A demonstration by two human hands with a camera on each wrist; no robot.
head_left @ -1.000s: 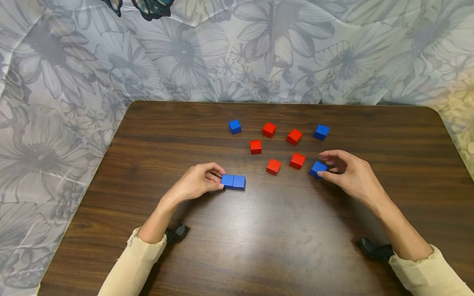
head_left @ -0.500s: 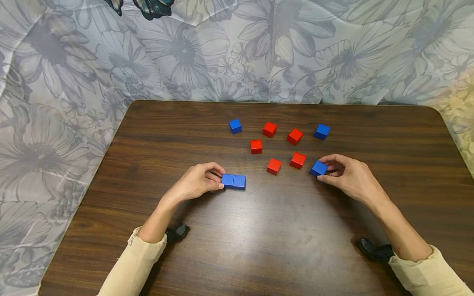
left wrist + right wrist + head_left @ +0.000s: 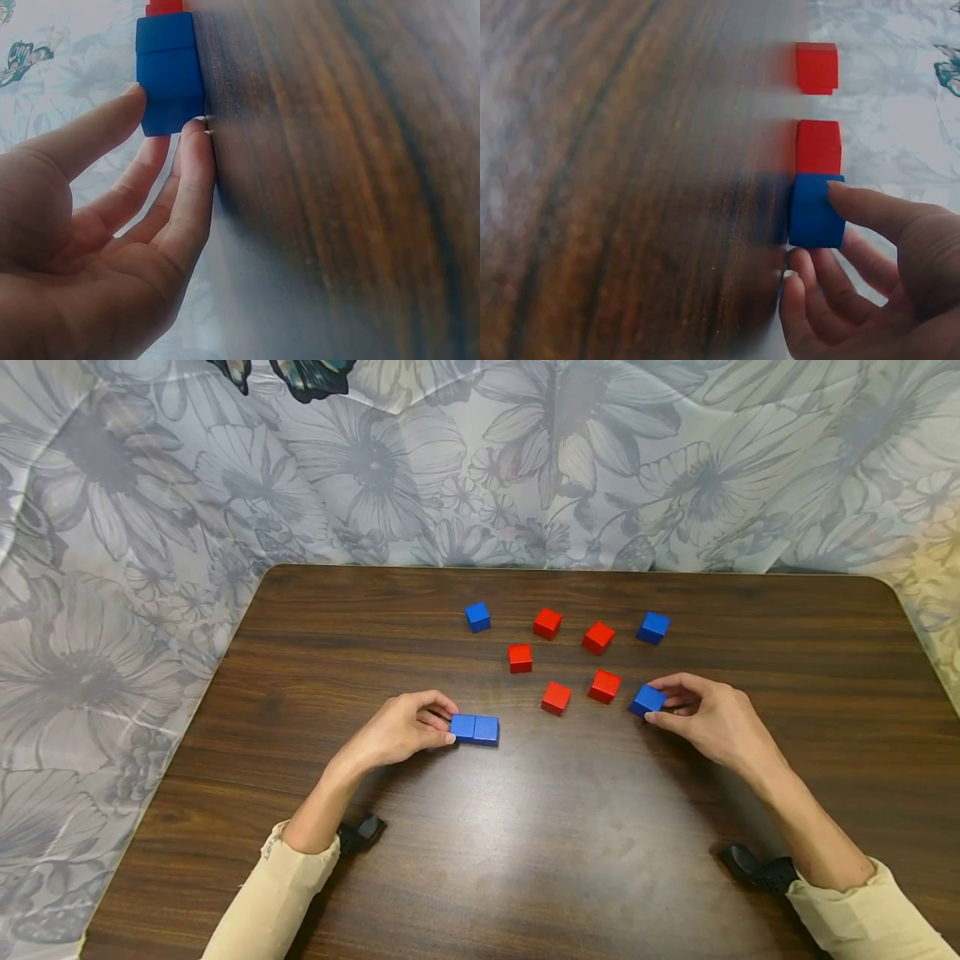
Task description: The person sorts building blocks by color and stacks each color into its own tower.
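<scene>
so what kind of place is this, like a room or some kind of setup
Probably an indoor recording setup, though the wider room isn't shown: a dark wood-grain table, creased floral fabric behind it, and black wrist-worn devices.

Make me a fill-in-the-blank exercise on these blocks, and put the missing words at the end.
1. The block in the right hand is colored ____.
2. The blocks in the row held by the left hand number ____.
3. The red blocks on the table number ____.
4. The blue blocks that neither hand touches number ____.

Missing words: blue; two; five; two.
</scene>
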